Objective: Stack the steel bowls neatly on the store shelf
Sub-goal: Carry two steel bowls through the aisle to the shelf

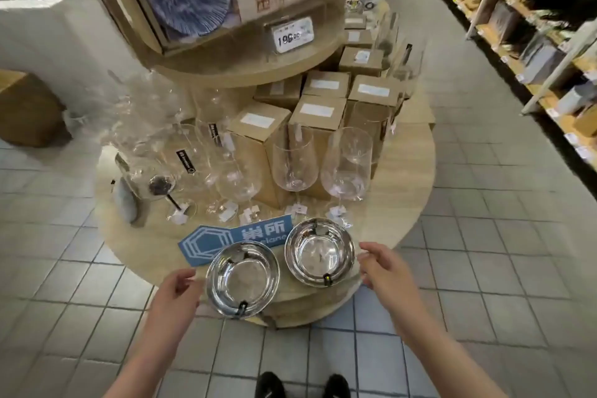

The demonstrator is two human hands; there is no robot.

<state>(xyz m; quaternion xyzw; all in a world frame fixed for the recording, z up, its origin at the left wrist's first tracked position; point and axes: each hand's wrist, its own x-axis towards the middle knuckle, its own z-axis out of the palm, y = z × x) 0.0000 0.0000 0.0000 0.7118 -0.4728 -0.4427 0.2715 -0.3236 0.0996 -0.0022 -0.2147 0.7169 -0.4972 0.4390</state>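
Steel bowls sit apart on the round shelf (403, 171): near bowl (242, 279) at 6 o'clock, far bowl (319, 252) at its 2. My left hand (176, 291) and right hand (384, 265) flank them, released, empty. Stacking not begun; next I lift one into the other.

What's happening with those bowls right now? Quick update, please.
Left hand and right hand open, holding nothing. Two steel bowls side by side, unstacked. Wine glasses close behind.

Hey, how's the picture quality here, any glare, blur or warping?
Head view: bright reflections glare inside both steel bowls; the wide lens bends the floor tiles and right-hand shelving outward; the upper corners smear, and the wine glasses look soft.
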